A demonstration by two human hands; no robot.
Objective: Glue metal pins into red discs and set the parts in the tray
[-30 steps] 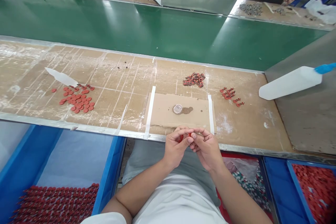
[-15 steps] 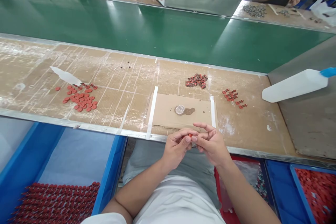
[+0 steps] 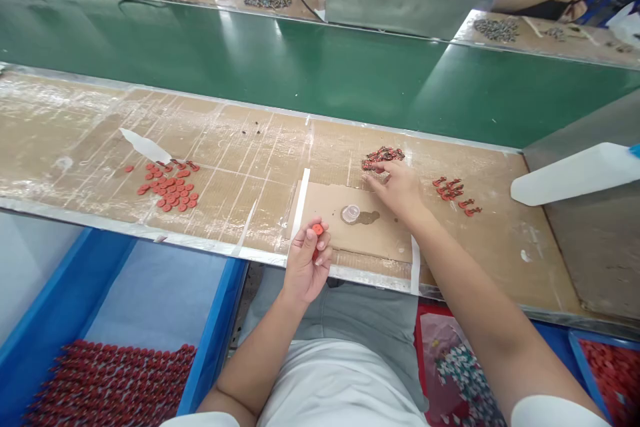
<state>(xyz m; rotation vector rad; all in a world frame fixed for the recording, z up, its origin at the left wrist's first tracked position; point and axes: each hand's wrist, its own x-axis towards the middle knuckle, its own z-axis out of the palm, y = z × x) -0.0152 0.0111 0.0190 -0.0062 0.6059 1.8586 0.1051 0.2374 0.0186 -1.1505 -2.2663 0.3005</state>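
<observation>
2 hands: L hand (image 3: 305, 263) pinches sm. red disc (image 3: 318, 229) btwn thumb & fingertips; R hand (image 3: 397, 190) loosely spread, fingertips (image 3: 373, 177) at edge of pile of red-blk parts (image 3: 383, 158).
Mid: cardboard (image 3: 325, 203) w/ clear cap (image 3: 351, 214), brown smear (image 3: 369, 217) beside it.
Counter (image 3: 240, 213): red discs (image 3: 167, 187) far L; red parts (image 3: 453, 191) R of pile.
Technique: disc held at tips only, face showing; R tips kept at pile's edge.
</observation>
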